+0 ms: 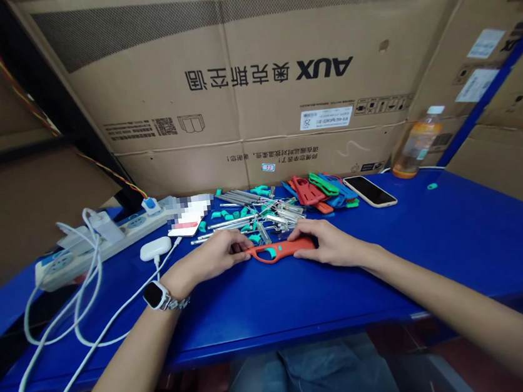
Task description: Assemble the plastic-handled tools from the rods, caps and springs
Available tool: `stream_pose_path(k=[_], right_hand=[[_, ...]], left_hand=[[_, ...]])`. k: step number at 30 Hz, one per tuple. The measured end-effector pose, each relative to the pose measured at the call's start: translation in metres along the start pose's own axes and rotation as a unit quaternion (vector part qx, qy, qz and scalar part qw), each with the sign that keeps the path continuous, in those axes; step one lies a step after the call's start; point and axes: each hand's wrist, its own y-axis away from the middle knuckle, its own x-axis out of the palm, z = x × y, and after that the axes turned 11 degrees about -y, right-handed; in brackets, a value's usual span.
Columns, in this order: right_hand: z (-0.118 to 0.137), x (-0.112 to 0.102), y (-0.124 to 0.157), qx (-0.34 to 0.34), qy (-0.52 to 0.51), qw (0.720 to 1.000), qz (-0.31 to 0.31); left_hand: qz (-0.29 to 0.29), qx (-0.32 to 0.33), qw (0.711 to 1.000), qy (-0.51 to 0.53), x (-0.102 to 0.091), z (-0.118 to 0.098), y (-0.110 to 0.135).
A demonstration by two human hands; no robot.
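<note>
An orange plastic handle shell [281, 250] with a teal trigger lies flat on the blue table [437, 245]. My left hand [216, 256], with a smartwatch on the wrist, pinches its left end. My right hand [326, 242] presses its fingers on the right end. Just behind it lies a heap of metal tubes and teal caps [256, 214]. To the right of that heap is a pile of red, green and blue handle shells [320, 190].
A white power strip [101, 242] with plugs and looping white cables [68, 319] sits at the left, next to a white earbud case [155, 248]. A phone [369, 190], an orange drink bottle [416, 144] and a lone teal cap [432, 186] lie right. Cardboard boxes [246, 65] wall the back.
</note>
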Motion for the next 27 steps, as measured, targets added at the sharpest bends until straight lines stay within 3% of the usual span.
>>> stream_pose_path(k=[13, 22, 24, 27], right_hand=[[0.023, 0.01, 0.007, -0.01, 0.106, 0.994, 0.014], [0.02, 0.013, 0.01, -0.077, 0.164, 0.981, -0.066], [0.021, 0.013, 0.009, -0.068, 0.164, 0.981, -0.083], [0.023, 0.013, 0.008, -0.036, 0.144, 0.982, -0.113]], left_hand=[[-0.125, 0.076, 0.988, -0.055, -0.009, -0.016, 0.004], [-0.209, 0.13, 0.957, -0.154, -0.007, -0.015, 0.003], [-0.252, 0.129, 0.94, -0.191, -0.006, -0.018, 0.001], [-0.365, 0.097, 0.901, -0.214, -0.006, -0.024, 0.0]])
